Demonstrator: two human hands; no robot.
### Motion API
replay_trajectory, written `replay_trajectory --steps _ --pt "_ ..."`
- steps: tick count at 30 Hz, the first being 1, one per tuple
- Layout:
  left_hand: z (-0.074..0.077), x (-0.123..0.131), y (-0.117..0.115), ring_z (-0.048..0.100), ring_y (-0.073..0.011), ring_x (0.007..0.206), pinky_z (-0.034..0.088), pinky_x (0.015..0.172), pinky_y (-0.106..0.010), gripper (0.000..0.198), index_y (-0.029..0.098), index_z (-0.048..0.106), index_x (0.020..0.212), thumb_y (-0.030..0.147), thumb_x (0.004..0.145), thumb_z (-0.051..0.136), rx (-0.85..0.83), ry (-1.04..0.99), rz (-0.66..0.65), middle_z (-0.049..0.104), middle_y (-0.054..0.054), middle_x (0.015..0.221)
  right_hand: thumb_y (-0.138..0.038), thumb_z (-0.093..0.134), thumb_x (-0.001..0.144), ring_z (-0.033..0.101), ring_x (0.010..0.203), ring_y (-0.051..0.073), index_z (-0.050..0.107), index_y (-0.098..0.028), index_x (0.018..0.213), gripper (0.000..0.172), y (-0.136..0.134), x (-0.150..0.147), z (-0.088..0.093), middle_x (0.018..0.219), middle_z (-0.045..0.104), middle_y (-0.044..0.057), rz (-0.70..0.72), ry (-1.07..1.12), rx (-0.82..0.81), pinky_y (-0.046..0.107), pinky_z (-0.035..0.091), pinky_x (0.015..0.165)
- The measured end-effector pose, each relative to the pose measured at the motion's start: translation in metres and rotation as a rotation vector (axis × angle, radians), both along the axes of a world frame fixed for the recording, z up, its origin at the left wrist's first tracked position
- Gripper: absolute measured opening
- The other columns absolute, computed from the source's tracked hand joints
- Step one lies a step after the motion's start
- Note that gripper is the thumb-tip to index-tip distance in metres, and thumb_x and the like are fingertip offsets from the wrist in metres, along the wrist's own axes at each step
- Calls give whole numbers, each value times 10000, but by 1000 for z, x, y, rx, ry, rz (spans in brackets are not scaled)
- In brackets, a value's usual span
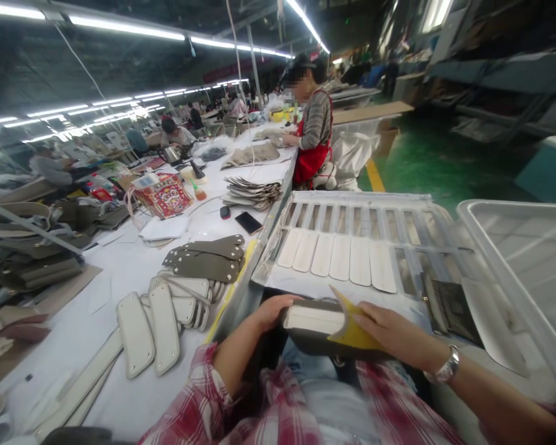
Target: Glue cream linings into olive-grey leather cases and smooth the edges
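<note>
My left hand (274, 309) is closed on the left end of a dark flat piece (308, 343) held over my lap. A cream-white strip (315, 317) lies along the top of that piece. In my right hand (385, 326) is a thin yellow sheet (352, 327), bent with a pointed corner up, against the right part of the strip. It covers that end of the strip. Just beyond my hands, a row of white rounded panels (340, 256) lies on a pale slatted rack (278, 272).
On the white table (106, 371) to my left lie cream panels (136, 334), dark panels (208, 256), a phone (248, 223) and a stack of pieces (252, 193). A white bin (505, 238) stands right. A person in a red apron (312, 133) works further along.
</note>
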State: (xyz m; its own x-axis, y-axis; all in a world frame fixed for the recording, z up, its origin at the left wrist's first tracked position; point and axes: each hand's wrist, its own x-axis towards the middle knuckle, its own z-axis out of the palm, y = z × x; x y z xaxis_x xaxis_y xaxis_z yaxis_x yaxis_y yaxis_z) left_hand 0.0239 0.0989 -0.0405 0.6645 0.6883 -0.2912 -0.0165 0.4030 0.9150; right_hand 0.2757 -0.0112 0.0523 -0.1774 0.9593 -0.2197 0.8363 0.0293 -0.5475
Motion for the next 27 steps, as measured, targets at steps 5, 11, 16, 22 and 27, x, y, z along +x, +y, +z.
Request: replay_trajectory --steps 5,11,16,22,27 --pt "6 -1 1 578 -204 858 406 811 -313 401 92 646 1001 240 641 547 -69 0 -23 662 -90 940 -452 300 877 578 773 209 498 -197 793 333 -20 -4 -8 856 617 83 -142 256 -131 360 447 719" --pt "11 6 5 566 -183 753 411 708 -291 418 119 649 974 143 586 494 -128 99 -47 658 -60 854 -511 377 839 638 627 200 409 -221 959 316 -27 -14 -6 772 633 49 -359 858 -531 289 479 496" --pt "14 9 -1 541 -153 745 391 679 -253 428 137 619 1030 129 624 483 -87 140 -8 644 -39 881 -499 405 849 630 540 177 367 -215 1037 343 -33 -24 -21 752 645 52 -350 1033 -568 238 447 424" --pt "18 7 0 575 -180 790 422 720 -287 477 97 571 1112 169 642 529 -139 61 -74 643 -94 949 -485 475 819 631 537 175 400 -200 989 340 -46 -18 -29 690 608 12 -392 1114 -529 222 448 414" --pt "17 4 2 584 -197 837 423 768 -301 469 91 578 1118 169 656 554 -163 22 -108 642 -112 989 -481 493 813 625 537 169 412 -200 1017 357 -55 -12 -32 774 630 46 -426 1162 -520 233 458 426"
